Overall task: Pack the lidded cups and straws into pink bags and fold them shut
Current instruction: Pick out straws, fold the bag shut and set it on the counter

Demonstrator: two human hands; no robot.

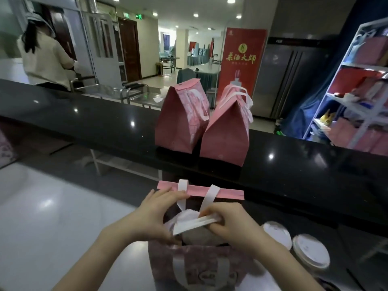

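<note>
An open pink bag (189,263) with white ribbon handles stands in front of me, its far top flap (228,193) raised. My right hand (233,223) is shut on wrapped white straws (195,224), held across the bag's mouth above a lidded cup (189,215) inside. My left hand (155,215) grips the bag's left rim, fingers reaching toward the far flap. Two more lidded cups (276,234) (310,254) stand on the counter to the right of the bag. Two folded-shut pink bags (180,120) (227,131) stand on the raised black ledge.
A glossy black ledge (84,122) runs across behind the work spot. A white counter surface (52,217) lies to the left. A shelf (357,91) with pink and red bags stands at the right. A person (44,57) stands at the far left.
</note>
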